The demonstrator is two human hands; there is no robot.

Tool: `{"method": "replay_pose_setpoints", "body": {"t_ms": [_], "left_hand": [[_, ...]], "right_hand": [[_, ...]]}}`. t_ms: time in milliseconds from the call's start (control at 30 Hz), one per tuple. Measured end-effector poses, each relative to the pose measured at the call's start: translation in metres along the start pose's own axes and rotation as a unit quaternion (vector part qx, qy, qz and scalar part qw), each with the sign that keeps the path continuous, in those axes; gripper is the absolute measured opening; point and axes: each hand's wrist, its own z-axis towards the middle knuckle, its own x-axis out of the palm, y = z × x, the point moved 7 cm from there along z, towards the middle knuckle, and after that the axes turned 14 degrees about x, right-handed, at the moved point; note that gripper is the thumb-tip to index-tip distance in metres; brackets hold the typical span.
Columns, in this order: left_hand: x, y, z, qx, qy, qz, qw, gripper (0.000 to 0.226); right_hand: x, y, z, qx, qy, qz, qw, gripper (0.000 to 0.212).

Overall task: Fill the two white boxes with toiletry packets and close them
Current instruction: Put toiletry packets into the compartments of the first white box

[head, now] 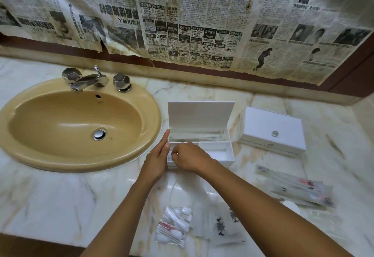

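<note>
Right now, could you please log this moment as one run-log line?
open box: lid up | left hand: flat against its left wall | right hand: fingers curled in front-left compartment | closed box: right | packets: on counter

open white box (220, 153) beside closed white box (271, 131); packets (174, 226) nearer.
</note>
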Motion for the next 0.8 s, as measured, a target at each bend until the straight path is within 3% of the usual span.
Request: {"method": "replay_pose_setpoints", "body": {"t_ms": [267, 533, 800], "left_hand": [[0.000, 0.001, -0.001, -0.006, 0.003, 0.001, 1.000, 0.038], [0.002, 0.001, -0.002, -0.007, 0.006, 0.010, 1.000, 0.042], [0.003, -0.001, -0.004, -0.011, 0.018, 0.021, 1.000, 0.043]], "right_hand": [[-0.027, 0.003, -0.034, -0.058, -0.101, 0.017, 0.993, 0.029], [0.011, 0.007, -0.068, -0.091, -0.060, -0.027, 0.994, 0.016], [0.063, -0.002, -0.075, -0.083, 0.008, -0.164, 0.983, 0.033]]}}
